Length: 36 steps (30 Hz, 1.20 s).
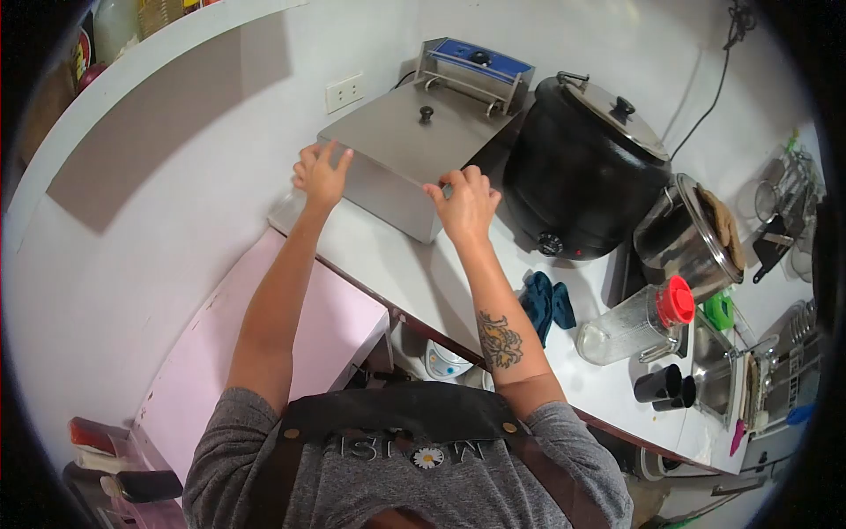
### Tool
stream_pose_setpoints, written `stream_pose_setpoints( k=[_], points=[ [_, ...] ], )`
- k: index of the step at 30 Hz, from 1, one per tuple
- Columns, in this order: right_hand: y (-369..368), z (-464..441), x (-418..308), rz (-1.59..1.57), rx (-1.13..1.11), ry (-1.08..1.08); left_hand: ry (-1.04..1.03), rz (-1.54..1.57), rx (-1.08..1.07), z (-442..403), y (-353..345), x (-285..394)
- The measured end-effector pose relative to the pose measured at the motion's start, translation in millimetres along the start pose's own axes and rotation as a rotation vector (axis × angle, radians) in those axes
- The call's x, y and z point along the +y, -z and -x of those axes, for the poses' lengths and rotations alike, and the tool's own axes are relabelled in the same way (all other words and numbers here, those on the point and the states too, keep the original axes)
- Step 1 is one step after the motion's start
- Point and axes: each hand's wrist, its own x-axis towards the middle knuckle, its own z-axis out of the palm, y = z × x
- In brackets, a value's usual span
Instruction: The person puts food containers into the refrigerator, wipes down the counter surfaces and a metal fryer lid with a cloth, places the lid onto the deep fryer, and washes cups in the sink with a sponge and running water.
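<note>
A boxy stainless steel deep fryer [385, 198] with a blue control panel [485, 58] stands on the white counter against the wall. Its flat metal lid [397, 132] is on, with a small black knob [426, 114] near the middle. My left hand [321, 176] grips the fryer's front left corner, thumb on the near face and fingers around the side. At the front right corner, my right hand [468, 204] has its fingers curled over the edge. The fingertips of both hands are partly hidden, so whether they hold the lid or the body is unclear.
Right of the fryer stands a big black soup kettle [577, 167], then a steel pot [687, 238]. A glass pitcher with a red lid [626, 326], dark blue cloth items [546, 304] and black cups [658, 383] are on the counter [388, 264]. A sink [712, 366] lies far right.
</note>
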Motion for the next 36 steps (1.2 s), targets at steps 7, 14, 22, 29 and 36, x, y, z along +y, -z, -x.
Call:
stream_pose_setpoints(
  k=[7, 14, 22, 29, 36],
  points=[
    [30.4, 45.8, 30.4, -0.064, 0.079, 0.030, -0.201, 0.441, 0.004, 56.8, 40.1, -10.0],
    [64.3, 161.4, 97.8, 0.467, -0.335, -0.160, -0.304, 0.767, -0.235, 93.4, 89.0, 49.0],
    [124.5, 190.4, 136.5, -0.005, -0.133, -0.163, -0.478, 1.124, -0.487, 163.4, 115.9, 146.4],
    [341.9, 254.8, 149.3, -0.622, -0.271, -0.435, -0.576, 0.954, -0.900, 242.4, 101.1, 215.0],
    [494.7, 320.1, 285.0, -0.488, 0.210, -0.539, -0.765, 0.872, -1.561, 337.0, 100.4, 310.0]
  ],
)
